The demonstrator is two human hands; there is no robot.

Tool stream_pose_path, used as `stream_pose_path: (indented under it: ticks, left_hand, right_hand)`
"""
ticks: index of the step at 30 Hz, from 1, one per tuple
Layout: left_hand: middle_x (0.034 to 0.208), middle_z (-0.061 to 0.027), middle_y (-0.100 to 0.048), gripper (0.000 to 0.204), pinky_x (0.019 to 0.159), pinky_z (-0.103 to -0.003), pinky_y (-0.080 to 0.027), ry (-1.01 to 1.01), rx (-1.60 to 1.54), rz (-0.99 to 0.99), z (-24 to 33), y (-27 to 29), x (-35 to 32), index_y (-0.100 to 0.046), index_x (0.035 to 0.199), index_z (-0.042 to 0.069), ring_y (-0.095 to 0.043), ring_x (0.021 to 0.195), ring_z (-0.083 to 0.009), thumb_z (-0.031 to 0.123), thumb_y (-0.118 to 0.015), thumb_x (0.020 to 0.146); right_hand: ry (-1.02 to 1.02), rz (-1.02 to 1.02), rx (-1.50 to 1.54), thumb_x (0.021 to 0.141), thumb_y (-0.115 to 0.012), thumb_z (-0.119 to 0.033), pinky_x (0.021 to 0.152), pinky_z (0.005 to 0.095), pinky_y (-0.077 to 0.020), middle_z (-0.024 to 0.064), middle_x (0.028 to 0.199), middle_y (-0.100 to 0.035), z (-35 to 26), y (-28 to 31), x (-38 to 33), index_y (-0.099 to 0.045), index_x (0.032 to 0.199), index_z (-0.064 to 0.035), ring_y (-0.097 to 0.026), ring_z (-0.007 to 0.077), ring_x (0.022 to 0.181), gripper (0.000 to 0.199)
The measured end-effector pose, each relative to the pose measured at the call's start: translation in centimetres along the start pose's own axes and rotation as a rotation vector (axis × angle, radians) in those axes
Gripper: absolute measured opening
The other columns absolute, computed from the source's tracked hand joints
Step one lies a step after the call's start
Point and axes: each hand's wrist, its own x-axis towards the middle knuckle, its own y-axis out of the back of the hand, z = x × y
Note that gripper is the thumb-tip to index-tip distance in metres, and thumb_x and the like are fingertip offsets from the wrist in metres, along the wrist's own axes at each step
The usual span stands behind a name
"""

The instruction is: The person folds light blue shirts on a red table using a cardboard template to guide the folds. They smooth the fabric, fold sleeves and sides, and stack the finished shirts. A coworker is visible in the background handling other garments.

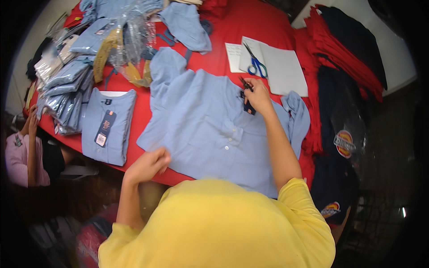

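Observation:
A light blue buttoned shirt [196, 116] lies spread on the red-covered table in front of me. At its collar, my right hand [258, 96] is closed around a small black pointed tool [245, 84]; its exact kind is unclear. Just below those fingers a dark hang tag [249, 107] rests on the shirt. My left hand [149, 165] hovers by the shirt's lower left edge, blurred, with its fingers bent. To the left lies a folded light blue shirt [118, 120] bearing a dark hang tag [105, 127].
Blue-handled scissors [257, 67] lie on an open notebook [286, 67]. Bagged folded shirts [67, 85] are piled at the left, near loose clear plastic [134, 42]. Red and navy garments [348, 53] are stacked at the right. Another person [29, 156] sits at the far left.

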Motion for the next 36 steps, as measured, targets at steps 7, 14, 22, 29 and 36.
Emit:
stream_pose_path:
  ticks: [7, 14, 22, 29, 36]
  left_hand:
    - [0.065, -0.0103, -0.061, 0.027, 0.059, -0.036, -0.046, 0.313, 0.243, 0.251, -2.8, 1.4, -8.6, -0.067, 0.087, 0.001, -0.060, 0.061, -0.0228, 0.028, -0.066, 0.087]
    - [0.088, -0.0153, -0.064, 0.022, 0.073, -0.040, -0.048, -0.158, 0.378, 0.520, -0.2, 0.2, 0.1, -0.069, 0.090, 0.000, -0.061, 0.081, -0.0325, 0.022, -0.065, 0.086]
    - [0.106, -0.0139, -0.065, 0.022, 0.075, -0.037, -0.050, -0.676, 0.415, 0.915, 4.2, 1.9, 19.1, -0.065, 0.107, 0.002, -0.064, 0.086, -0.0318, 0.010, -0.061, 0.087]
    - [0.116, -0.0139, -0.063, 0.029, 0.079, -0.035, -0.050, -0.467, 0.525, 0.697, 5.3, 1.7, 22.7, -0.065, 0.111, 0.002, -0.063, 0.096, -0.0298, 0.014, -0.066, 0.084]
    - [0.107, -0.0042, -0.067, 0.018, 0.073, -0.024, -0.050, -0.699, 0.071, 0.726, 9.9, 8.1, 5.5, -0.069, 0.099, -0.001, -0.063, 0.083, -0.0105, 0.011, -0.066, 0.087]
  right_hand:
    - [0.165, 0.298, -0.499, 0.086, -0.065, -0.026, 0.089, 0.0514, -0.0434, 0.0170, 0.111, -0.061, -1.5, -3.9, 12.4, -0.060, 0.119, -0.0060, -0.059, 0.0345, 0.105, 0.039]
    - [0.214, 0.010, -0.269, 0.084, -0.062, -0.020, 0.084, 0.0431, -0.0467, 0.0227, 0.100, -0.064, -1.6, 1.7, 7.4, -0.066, 0.103, -0.0006, -0.061, 0.0379, 0.097, 0.027]
    - [-0.053, -0.034, -0.478, 0.084, -0.064, -0.019, 0.088, 0.0413, -0.0451, 0.0180, 0.105, -0.063, 9.5, 10.7, -11.6, -0.064, 0.113, -0.0049, -0.058, 0.0363, 0.099, 0.032]
    - [-0.162, 0.394, -0.453, 0.082, -0.069, -0.016, 0.093, 0.0423, -0.0406, 0.0181, 0.114, -0.058, 11.8, 7.2, -15.5, -0.063, 0.119, -0.0098, -0.051, 0.0357, 0.102, 0.038]
    - [0.065, 0.300, -0.048, 0.078, -0.070, -0.013, 0.099, 0.0381, -0.0379, 0.0143, 0.124, -0.058, 5.0, 13.0, -16.1, -0.072, 0.099, -0.0008, -0.051, 0.0291, 0.112, 0.024]
